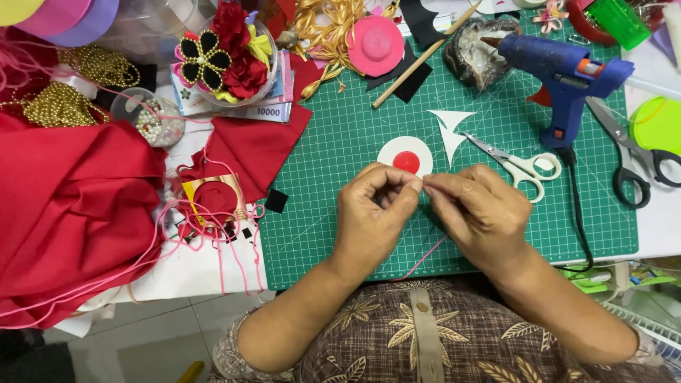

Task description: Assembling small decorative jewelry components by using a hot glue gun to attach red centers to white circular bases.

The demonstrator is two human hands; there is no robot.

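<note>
At the centre of the frame we see our left hand and right hand meeting fingertip to fingertip, both pinched almost closed on a thin pink cord that trails down toward the lower middle. The cord looks light, limp and slippery, so we judge it best held right at its tip between thumb and forefinger. Just above our knuckles lies a white paper disc with a red centre on the green gridded cutting mat. Small white-handled scissors sit close at right, the blue glue gun upper right; red cloth crowds the left. The most open room is the mat's lower left.
</note>
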